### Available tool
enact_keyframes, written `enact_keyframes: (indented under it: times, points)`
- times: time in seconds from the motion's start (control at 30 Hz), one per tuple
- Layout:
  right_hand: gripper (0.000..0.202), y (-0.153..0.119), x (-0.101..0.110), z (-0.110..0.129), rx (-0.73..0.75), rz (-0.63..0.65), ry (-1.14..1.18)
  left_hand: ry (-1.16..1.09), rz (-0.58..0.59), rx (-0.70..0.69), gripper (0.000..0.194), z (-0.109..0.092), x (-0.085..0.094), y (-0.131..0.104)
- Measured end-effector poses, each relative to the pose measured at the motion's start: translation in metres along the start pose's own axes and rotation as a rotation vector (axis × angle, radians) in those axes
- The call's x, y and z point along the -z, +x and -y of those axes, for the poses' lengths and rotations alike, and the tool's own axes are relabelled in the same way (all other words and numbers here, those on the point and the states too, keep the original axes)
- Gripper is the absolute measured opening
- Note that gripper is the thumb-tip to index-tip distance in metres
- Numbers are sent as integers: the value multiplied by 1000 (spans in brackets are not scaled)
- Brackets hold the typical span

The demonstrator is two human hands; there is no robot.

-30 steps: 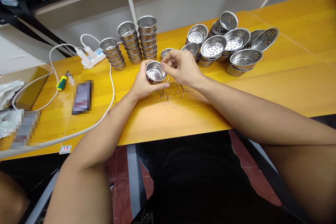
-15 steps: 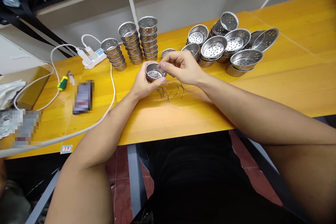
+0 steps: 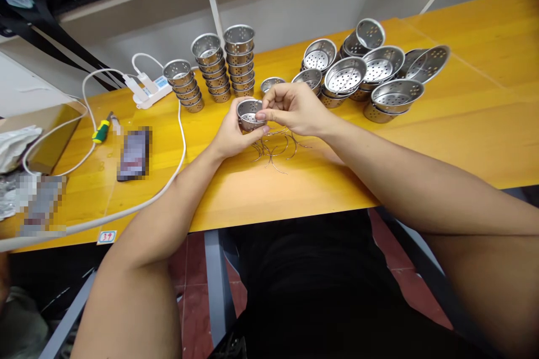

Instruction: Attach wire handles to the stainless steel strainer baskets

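A small perforated metal cup (image 3: 251,114) is held a little above the table by my left hand (image 3: 233,133), fingers behind it and thumb along its near side. My right hand (image 3: 297,109) is at the cup's right rim, thumb and index finger pinched together over the edge. Whatever lies between those fingertips is too small to make out. Below the hands, several thin curved wires (image 3: 273,152) lie loose on the table. Just behind the right hand stands another perforated cup (image 3: 272,84), partly hidden.
Stacks of perforated cups (image 3: 239,61) stand behind on the left. More cups (image 3: 345,76), some tilted, cluster at the back right. On the left are a power strip (image 3: 152,92), a white cable (image 3: 184,140), a screwdriver (image 3: 101,130) and a blurred-out phone (image 3: 135,154).
My right thumb and fingertips have shifted slightly at the cup's rim, the thumb now flatter over it. The cup's tilt differs slightly. The left hand keeps its grip.
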State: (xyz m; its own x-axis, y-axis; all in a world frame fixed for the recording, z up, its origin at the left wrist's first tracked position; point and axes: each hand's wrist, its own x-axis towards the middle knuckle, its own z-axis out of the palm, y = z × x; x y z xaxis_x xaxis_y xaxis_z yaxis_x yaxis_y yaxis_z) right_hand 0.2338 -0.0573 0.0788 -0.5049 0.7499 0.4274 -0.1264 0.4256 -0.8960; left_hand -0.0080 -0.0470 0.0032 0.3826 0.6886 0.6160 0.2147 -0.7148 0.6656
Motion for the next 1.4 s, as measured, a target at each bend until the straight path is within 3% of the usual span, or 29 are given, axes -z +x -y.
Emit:
enact_keyframes:
  times: [0.73,0.83,0.97,1.13,1.27,1.4]
  points:
    - [78,-4,-4,6,-20,-5,-65,7,31,-21,88,-2,1,-1]
    - [77,-8,-3,5,15,-63,-71,-2,21,-24,94,5,2,-1]
    - [54,-14,3,4,92,-147,-228,22,12,-33,100,20,6,-1]
    - [17,-17,12,1,226,-40,-456,42,-8,-27,103,25,10,-1]
    - [16,-17,14,-3,294,2,-592,44,-29,-18,103,19,9,-1]
    - [22,-19,14,-10,263,61,-609,30,-26,-43,102,17,6,-1]
